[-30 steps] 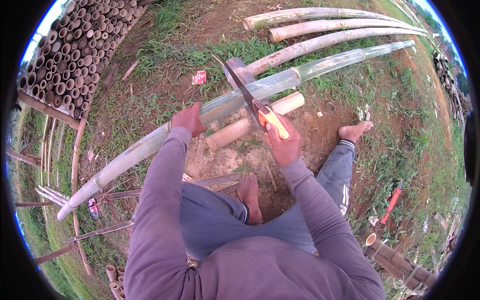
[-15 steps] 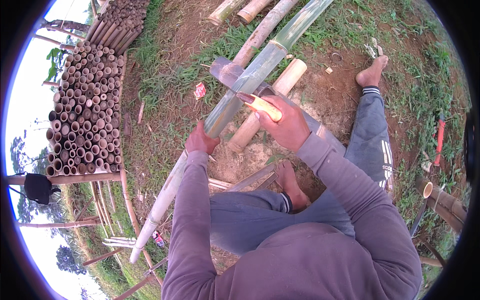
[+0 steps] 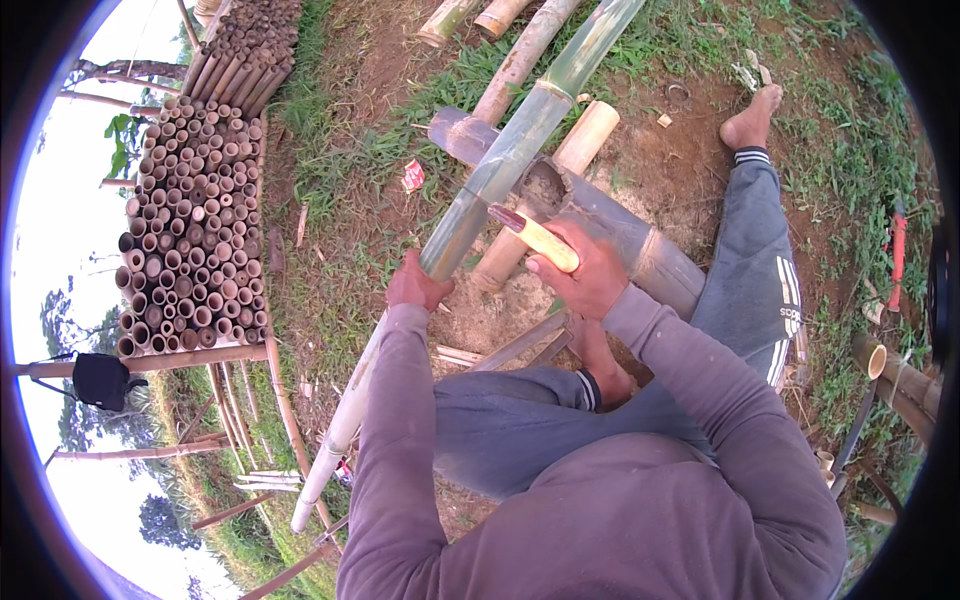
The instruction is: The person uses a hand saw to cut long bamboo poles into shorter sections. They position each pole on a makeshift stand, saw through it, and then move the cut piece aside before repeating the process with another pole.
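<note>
Drawn back slightly toward the person's torso (image 3: 620,530) since half a second ago, the right hand (image 3: 588,268) and the saw (image 3: 548,247) sit a little farther from the green bamboo pole (image 3: 520,135). Biggest of all is the stack of cut bamboo (image 3: 195,235) at the upper left, many round ends showing. Next comes the green pole, slanting from the top edge, where it runs out of view, down to its end at the lower left, beyond the left forearm (image 3: 395,430). It lies over a thick dark bamboo log (image 3: 635,230) set crosswise, which has a ragged notch just right of the pole. Shorter and paler, a bamboo length (image 3: 588,137) crosses the log near that notch. The saw's yellow-orange handle points at the pole; its blade is too edge-on to make out, so I cannot tell whether it touches the bamboo. The right hand is wrapped around the back of the handle. The left hand (image 3: 418,282) clasps the pole on the near side of the log. Smallest, a crumpled red wrapper (image 3: 413,177) lies left of the pole.
</note>
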### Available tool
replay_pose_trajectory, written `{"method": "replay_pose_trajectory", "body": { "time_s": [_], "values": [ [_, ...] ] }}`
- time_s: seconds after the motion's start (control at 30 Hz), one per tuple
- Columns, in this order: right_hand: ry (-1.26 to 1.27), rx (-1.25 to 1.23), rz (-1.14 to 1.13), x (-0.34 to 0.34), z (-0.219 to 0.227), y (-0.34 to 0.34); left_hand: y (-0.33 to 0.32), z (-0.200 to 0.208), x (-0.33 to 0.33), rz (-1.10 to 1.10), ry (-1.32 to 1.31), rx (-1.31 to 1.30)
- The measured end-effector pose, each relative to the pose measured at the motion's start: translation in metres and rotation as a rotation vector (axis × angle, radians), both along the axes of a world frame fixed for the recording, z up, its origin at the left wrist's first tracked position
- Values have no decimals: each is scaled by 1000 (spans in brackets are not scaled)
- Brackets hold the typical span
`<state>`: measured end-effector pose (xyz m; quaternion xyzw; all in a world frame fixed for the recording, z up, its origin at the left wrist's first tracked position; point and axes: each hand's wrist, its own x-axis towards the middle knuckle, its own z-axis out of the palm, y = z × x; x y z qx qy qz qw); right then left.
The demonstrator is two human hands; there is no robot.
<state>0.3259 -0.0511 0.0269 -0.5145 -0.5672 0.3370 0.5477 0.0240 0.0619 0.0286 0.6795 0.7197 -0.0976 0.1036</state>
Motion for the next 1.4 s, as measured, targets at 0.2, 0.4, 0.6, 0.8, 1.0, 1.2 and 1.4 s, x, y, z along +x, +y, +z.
{"method": "replay_pose_trajectory", "body": {
  "time_s": [0.2, 0.4, 0.6, 0.8, 1.0, 1.2, 1.4],
  "values": [
    [-157, -47, -7, 58, 9, -133, 1, -8, -22, 4, -15, -40],
    [-171, -21, -61, 18, -1, -38, 5, -4, 5, 4, 34, -25],
    [-180, -65, -53, 2, 17, -19, 8, 4, -14, 16, 55, -34],
    [-220, 20, 0, 62, 30, -125, -2, -7, -7, 48, 25, -25],
    [-219, -120, -30, -9, 37, 27, 10, -2, -1, -2, 11, 83],
    [-185, -37, -17, 41, 37, -100, -9, -8, -16, 43, -10, -29],
    [-260, -32, -39, 10, 27, -20, -6, 0, 7, 36, 28, 50]
  ]
}}
